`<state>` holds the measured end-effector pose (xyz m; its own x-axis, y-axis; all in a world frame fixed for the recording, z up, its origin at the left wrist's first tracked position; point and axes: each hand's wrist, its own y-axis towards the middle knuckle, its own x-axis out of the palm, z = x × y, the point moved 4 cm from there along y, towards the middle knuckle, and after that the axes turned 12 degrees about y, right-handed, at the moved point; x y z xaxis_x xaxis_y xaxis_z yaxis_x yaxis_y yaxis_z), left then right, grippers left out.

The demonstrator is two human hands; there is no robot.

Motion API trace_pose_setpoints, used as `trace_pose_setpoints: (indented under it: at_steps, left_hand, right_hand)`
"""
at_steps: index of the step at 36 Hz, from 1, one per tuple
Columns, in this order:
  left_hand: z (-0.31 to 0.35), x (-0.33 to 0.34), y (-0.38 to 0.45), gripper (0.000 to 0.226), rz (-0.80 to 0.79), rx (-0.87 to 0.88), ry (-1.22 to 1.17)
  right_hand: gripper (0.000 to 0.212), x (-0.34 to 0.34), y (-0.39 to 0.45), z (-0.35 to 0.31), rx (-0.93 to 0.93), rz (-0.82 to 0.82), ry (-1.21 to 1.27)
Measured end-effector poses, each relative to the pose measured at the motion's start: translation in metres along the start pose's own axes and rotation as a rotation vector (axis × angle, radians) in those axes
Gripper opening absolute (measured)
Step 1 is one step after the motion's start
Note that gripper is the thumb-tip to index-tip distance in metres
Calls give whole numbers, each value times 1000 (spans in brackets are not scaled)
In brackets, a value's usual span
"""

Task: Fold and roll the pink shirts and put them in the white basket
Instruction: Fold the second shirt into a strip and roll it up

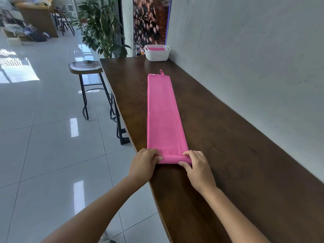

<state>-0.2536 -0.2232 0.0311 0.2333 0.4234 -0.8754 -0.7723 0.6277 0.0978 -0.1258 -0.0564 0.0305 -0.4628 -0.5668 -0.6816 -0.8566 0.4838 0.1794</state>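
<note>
Fingers of the left hand (145, 161) and right hand (196, 163) curl around the first turn of the pink shirt (162, 116), one at each end, keeping the roll even. The folded strip lies flat along the wooden surface (228, 137), pointing toward the white basket (157, 53), which already holds pink fabric.

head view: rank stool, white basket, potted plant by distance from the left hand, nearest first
From the left hand:
1. Stool, on the floor left of the table, about midway along it.
2. White basket, far end of the table by the wall.
3. Potted plant, on the floor just past the table's far end; close to the basket, slightly farther.
</note>
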Motion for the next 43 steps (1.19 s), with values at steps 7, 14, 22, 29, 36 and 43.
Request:
trace_pose_setpoints:
  at_steps: [7,14,22,29,36,43]
  left_hand:
    - [0,-9,-8,9,-120,-74,-71]
    - [1,-8,-15,12,-69,-110,-63]
    - [2,0,-33,32,306,234,273]
    - [-4,5,-28,43,236,231,363]
    - [-8,-2,-16,16,120,125,106]
    - [-13,-3,1,11,39,-30,-89]
  right_hand:
    - [45,-3,-8,1,104,-28,183]
    - [21,0,-9,0,155,10,227]
    - [20,3,8,2,215,150,142]
    - [24,10,3,-5,-35,251,-127]
    - [34,10,-16,2,-238,191,-259]
    - [44,5,-10,2,-97,116,-111]
